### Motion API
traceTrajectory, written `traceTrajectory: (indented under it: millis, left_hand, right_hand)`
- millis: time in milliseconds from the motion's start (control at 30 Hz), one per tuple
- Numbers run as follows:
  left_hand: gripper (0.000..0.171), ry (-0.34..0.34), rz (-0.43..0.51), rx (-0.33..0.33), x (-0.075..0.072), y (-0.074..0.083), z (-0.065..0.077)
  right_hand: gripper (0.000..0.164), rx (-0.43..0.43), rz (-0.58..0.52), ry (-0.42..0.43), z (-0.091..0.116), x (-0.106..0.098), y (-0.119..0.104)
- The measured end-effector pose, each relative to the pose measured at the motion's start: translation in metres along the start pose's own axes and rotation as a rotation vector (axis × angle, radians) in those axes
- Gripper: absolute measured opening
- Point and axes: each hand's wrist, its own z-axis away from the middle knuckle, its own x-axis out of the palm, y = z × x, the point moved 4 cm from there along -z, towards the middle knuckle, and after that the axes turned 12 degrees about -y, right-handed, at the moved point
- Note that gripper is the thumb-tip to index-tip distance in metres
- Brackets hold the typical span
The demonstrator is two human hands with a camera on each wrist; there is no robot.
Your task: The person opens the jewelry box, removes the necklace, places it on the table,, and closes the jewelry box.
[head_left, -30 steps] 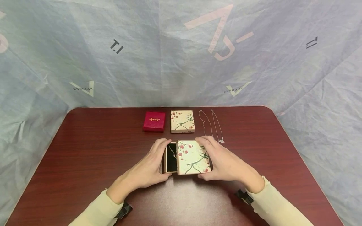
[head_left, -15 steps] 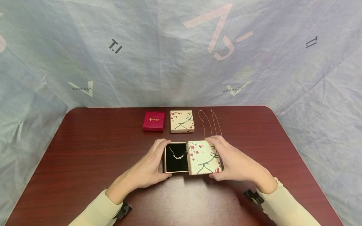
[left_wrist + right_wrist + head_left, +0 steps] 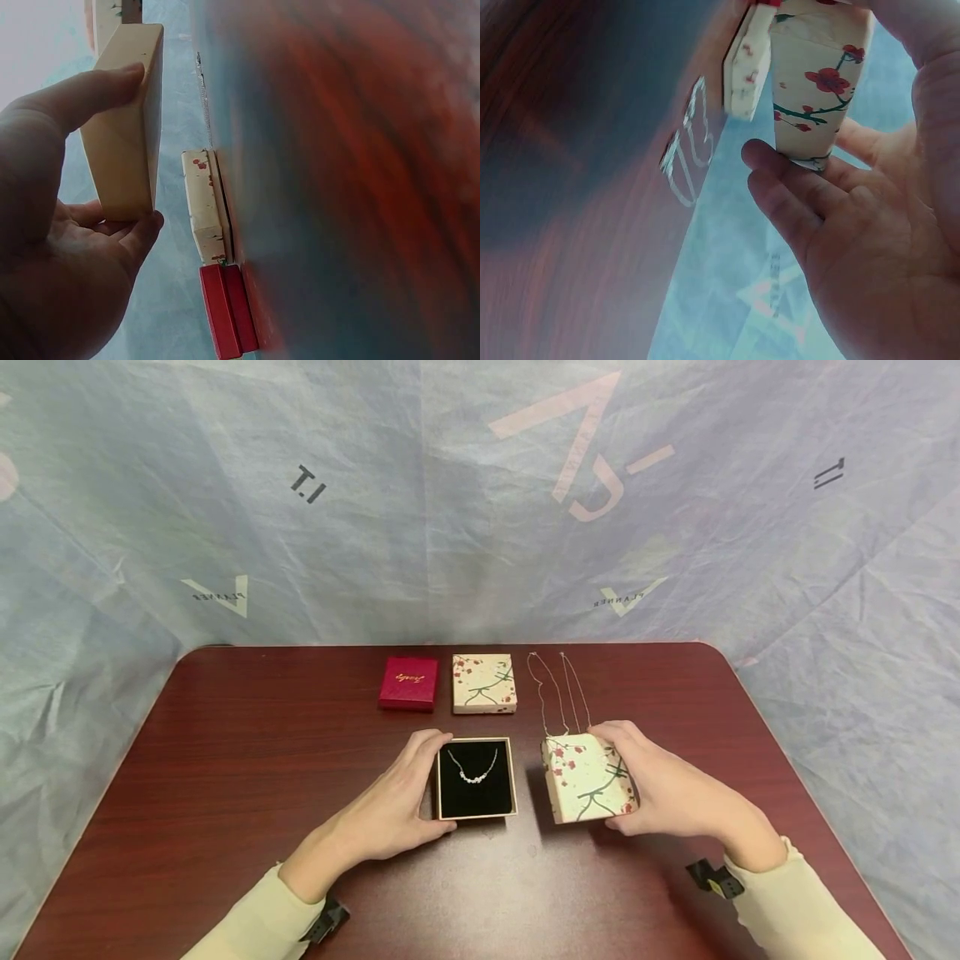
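My left hand point(image 3: 397, 797) grips the left side of a small square box tray point(image 3: 483, 803), thumb on the near edge and fingers on the far edge. On its black lining lies a silver necklace point(image 3: 474, 778) with a row of small stones. The left wrist view shows the tray's plain cream outer wall point(image 3: 124, 150). To the right, my right hand point(image 3: 667, 789) holds the cream box cover point(image 3: 588, 777) with its red-blossom print, tilted and apart from the tray. In the right wrist view, the cover's printed side point(image 3: 810, 90) sits between thumb and fingers.
Behind the tray stand a red jewelry box point(image 3: 408, 681) with gold lettering and another blossom-printed box point(image 3: 483, 681). Two thin chain necklaces point(image 3: 542, 697) lie right of them, their near ends partly hidden by the cover and right hand. A fabric backdrop point(image 3: 450, 527) rises behind the table.
My right hand has drawn the cover rightward off the tray, from mostly overlapping it to fully separate. The black lining and its necklace have come into view. My left hand has stayed in place.
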Motion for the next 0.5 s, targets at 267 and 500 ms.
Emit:
traceTrajectory:
  millis: [267, 500]
  left_hand:
    - [0.109, -0.007, 0.004, -0.004, -0.001, 0.000, 0.000]
    - [0.109, -0.006, 0.002, -0.004, -0.001, 0.000, 0.000]
  right_hand:
    - [0.110, 0.026, 0.034, -0.002, 0.019, -0.008, 0.021]
    - [0.112, 0.046, 0.113, 0.004, 0.032, -0.013, 0.037]
